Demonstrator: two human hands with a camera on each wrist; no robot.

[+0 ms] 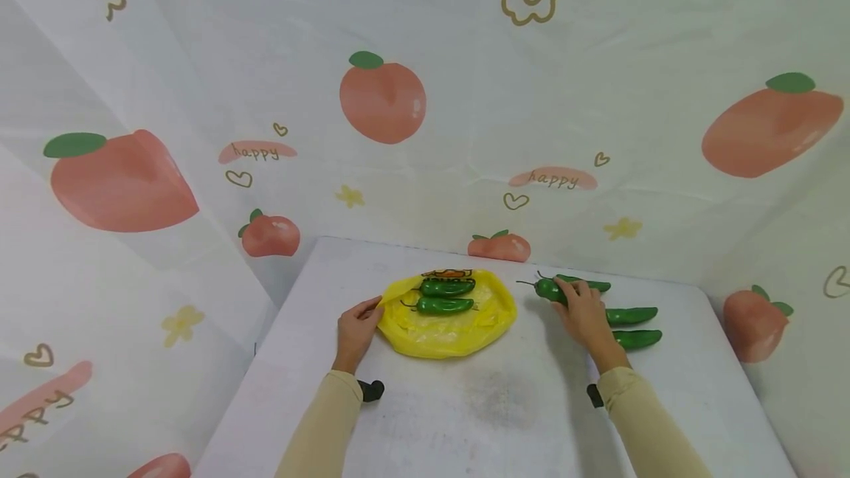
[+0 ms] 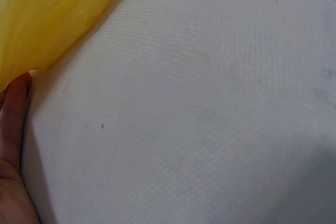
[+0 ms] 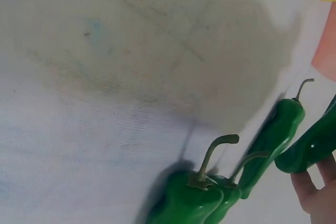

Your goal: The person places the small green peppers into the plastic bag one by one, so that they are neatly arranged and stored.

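Note:
A yellow plastic bag (image 1: pixel 432 344) lies spread on the table, its left edge pinched by my left hand (image 1: pixel 356 332). In the left wrist view, fingertips (image 2: pixel 21 80) meet the bag's lower edge (image 2: pixel 52 19). Two green peppers, a rear one (image 1: pixel 448 288) and a front one (image 1: pixel 443 306), rest on the bag. To the right, my right hand (image 1: pixel 587 319) grips another green pepper (image 1: pixel 548 289) near its stem end. The right wrist view shows this held pepper (image 3: pixel 311 140) over the table, with fingers under it.
Three more green peppers lie around the right hand: one behind it (image 1: pixel 587 283), one to its right (image 1: pixel 634 316) and a nearer one (image 1: pixel 639 339). The white table (image 1: pixel 478 426) ends at a printed cloth backdrop (image 1: pixel 438 190). Dark straps (image 1: pixel 372 390) show at the wrists.

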